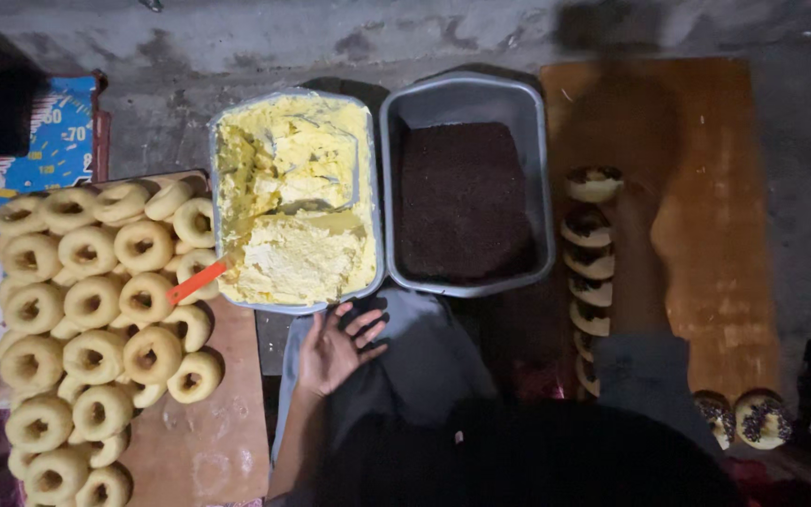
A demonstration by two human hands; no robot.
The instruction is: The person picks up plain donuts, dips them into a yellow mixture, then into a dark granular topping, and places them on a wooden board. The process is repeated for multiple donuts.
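Observation:
My left hand [335,349] rests palm up on my lap, fingers apart and holding nothing, just below the tray of yellow cream [293,197]. An orange-handled spatula [197,280] lies in that tray's lower left corner. My right arm reaches forward over the wooden board [725,216]. My right hand [633,214] is dark and blurred beside the far end of a row of sprinkle-topped doughnuts [590,230]. Whether it holds anything is unclear. A grey tray of dark chocolate sprinkles [466,202] stands between the cream and the row.
Several plain ring doughnuts [96,319] are piled on a wooden board [208,441] at the left. Two more topped doughnuts [742,418] sit at the lower right. A blue printed mat [53,141] lies at the far left on a grey concrete floor [349,38].

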